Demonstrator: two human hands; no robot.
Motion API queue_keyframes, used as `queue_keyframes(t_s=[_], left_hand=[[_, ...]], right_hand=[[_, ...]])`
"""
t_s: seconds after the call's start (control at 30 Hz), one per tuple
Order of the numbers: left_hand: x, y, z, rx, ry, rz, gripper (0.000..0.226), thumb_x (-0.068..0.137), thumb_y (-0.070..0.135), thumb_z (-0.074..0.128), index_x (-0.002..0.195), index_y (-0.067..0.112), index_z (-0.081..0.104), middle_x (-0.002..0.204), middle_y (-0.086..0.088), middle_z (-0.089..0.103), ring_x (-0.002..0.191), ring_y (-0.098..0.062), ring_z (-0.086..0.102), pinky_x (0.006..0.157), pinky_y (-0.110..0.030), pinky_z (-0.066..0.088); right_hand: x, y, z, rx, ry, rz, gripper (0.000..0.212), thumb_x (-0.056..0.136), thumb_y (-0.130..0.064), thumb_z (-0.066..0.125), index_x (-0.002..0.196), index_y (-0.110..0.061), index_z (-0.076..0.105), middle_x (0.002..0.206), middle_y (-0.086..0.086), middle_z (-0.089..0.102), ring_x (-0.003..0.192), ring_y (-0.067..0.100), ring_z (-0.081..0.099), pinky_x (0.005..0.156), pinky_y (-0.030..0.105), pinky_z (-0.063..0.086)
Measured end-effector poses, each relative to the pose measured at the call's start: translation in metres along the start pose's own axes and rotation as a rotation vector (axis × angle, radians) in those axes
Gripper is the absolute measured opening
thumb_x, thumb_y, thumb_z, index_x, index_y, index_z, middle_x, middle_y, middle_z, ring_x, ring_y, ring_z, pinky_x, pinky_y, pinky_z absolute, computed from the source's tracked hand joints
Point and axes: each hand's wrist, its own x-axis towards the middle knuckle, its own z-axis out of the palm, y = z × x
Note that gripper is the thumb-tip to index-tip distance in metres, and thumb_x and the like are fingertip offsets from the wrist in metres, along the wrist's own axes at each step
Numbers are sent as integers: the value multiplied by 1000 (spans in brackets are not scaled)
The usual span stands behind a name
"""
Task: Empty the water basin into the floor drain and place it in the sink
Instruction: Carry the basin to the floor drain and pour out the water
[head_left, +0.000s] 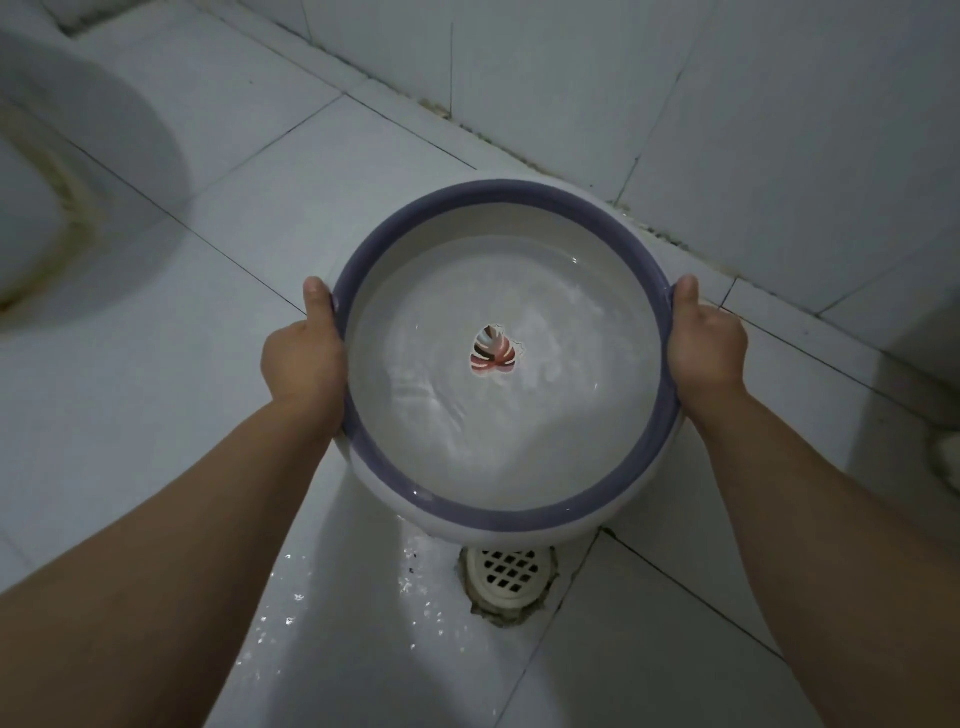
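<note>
We see a round white plastic water basin (498, 191) with a purple rim and a red-and-brown leaf decal (492, 351) at its bottom centre, partly filled with rippling clear water (519, 426), held above the grey tiled floor (234, 364) near the wall corner, its near edge over the white grated floor drain (506, 574). Left hand (304, 358) grips the left rim and right hand (706, 348) the right, thumbs along the edge, fingers hidden underneath. Wet droplets (291, 608) spot the tile left of the drain.
</note>
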Motion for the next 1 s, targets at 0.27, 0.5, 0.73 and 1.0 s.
queue_keyframes(t_s=[0.27,0.5,0.73,1.0], left_hand=[[-5,-1,-4,-14,-2,1,56,84,65,26,56,21,47,72,-10,59,81,-36,59,88,-52,50],[-7,-1,-6,-1,-3,39,56,88,61,22,59,20,48,73,-12,58,76,-33,57,86,-49,50],[-9,-1,-7,-14,-5,26,59,85,63,23,58,18,49,83,-16,60,86,-38,59,90,-52,48],[-11,1,-8,-9,-9,18,56,87,60,25,60,17,50,74,-13,55,80,-35,55,88,-50,48]], right_hand=[[-2,0,-1,-11,9,-21,58,90,-54,32,60,-7,47,58,7,46,54,18,42,49,26,33],[-4,0,-1,-4,12,-30,60,90,-55,31,63,-6,53,58,4,49,52,14,43,50,23,33],[-5,-1,-3,-3,21,-31,60,91,-54,31,53,-10,46,55,2,48,50,12,43,50,23,33],[-6,3,-3,60,23,-33,60,90,-56,32,60,-8,54,58,2,51,59,17,49,60,29,38]])
